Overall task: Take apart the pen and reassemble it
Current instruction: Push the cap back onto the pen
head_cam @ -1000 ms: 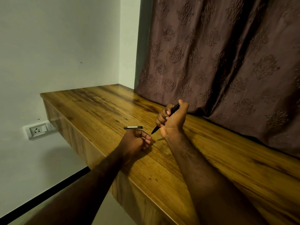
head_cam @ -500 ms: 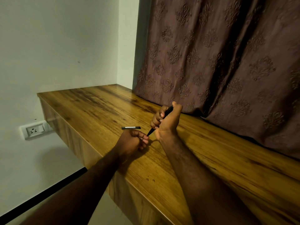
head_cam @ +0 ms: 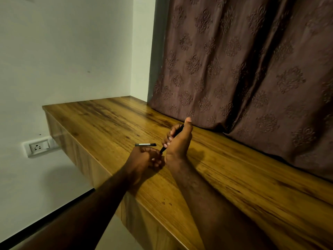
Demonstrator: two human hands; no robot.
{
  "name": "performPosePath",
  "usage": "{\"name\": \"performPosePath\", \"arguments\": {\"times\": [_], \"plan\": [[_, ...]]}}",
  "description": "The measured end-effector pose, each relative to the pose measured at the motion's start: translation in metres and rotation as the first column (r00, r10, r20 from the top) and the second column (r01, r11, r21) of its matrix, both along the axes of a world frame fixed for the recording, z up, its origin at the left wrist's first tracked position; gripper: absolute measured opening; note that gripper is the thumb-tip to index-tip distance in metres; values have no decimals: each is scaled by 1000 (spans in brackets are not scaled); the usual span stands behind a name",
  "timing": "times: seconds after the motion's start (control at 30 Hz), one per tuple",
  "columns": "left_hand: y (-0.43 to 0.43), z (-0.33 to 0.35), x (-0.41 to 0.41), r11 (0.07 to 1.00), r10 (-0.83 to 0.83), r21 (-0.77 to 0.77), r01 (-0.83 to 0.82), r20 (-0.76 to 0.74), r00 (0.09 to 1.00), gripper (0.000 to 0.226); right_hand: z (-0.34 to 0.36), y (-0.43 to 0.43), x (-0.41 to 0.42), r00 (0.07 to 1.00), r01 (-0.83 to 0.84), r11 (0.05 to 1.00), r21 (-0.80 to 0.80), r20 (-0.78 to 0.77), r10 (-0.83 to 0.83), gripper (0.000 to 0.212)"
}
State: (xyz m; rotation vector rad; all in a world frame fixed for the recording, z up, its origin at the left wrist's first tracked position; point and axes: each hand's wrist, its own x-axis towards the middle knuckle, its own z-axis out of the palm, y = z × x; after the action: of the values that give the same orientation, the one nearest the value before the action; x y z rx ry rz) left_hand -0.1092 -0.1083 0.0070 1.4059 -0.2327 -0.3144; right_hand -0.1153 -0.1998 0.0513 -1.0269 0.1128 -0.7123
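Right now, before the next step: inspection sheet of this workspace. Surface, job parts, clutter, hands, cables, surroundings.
Surface: wooden desk, glossy, with dark grain streaks.
Job's things: black pen held tilted, tip pointing down and left; separate black piece with a silver strip lying flat on the desk, beyond the left hand.
Clutter: nothing seen.
Hands: right hand grips the pen; left hand is curled at the pen's tip, whether it grips is unclear.
Cables: nothing seen.
Surroundings: patterned brown curtain behind the desk; white wall; wall socket left of the desk.
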Motion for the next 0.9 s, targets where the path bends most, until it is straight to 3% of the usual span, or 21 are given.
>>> {"name": "performPosePath", "arguments": {"times": [0.17, 0.3, 0.47, 0.63, 0.73, 0.9], "plan": [[6, -7, 5, 1000, -14, -17, 17, 132, 991, 21, 2, -19, 2, 998, -17, 978, 206, -56, 29, 49], [8, -7, 7, 993, 89, -87, -78, 120, 989, 19, -14, -35, 10, 978, 112, 994, -18, -176, -113, 38], [25, -6, 25, 980, 197, -7, -199, 172, 965, 25, -38, -61, 17, 967, -3, 975, -220, -248, -53, 3], [66, -8, 63, 928, 175, 264, -264, 319, 932, 29, -49, -62, 21, 912, -326, 827, -458, -383, 148, 5], [74, -6, 73, 865, 92, 436, -249, 351, 932, 26, -49, -65, 24, 895, -388, 781, -490, -404, 191, 14], [77, -11, 77, 910, 13, 384, -159, 355, 935, 18, -48, -66, 25, 888, -412, 751, -516, -414, 203, 12]]}}
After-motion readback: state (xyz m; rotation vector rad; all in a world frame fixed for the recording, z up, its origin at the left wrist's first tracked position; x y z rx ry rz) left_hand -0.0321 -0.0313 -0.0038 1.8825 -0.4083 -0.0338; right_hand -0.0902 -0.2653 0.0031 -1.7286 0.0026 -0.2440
